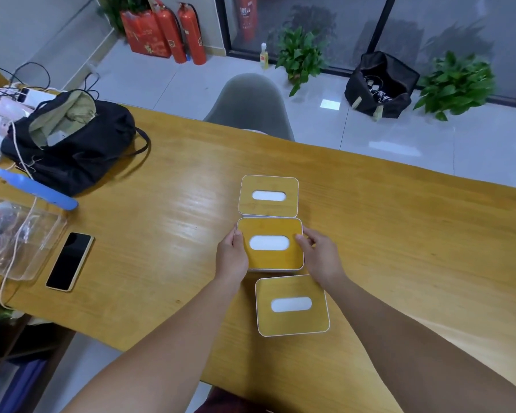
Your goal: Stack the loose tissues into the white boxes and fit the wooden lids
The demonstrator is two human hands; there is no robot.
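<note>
Head view: wooden table (167,222), glossy grain, carries three white boxes in a line, each with a rounded-rectangle wooden lid and an oval slot showing white tissue. Left hand (231,257) and right hand (320,257) hold the middle box (270,244) by its short sides, fingers curled round the edges. Far box (268,196) touches it; near box (292,305) sits just beside. Risk: uneven pressure may leave the lid tilted, or a shift may push the adjoining box. No loose tissues are visible.

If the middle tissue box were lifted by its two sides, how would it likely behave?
The middle box, held by the left hand and right hand, looks rigid and squat, so unlikely to tip. Its wooden lid may lift off. Probably light, holding only tissue.
</note>
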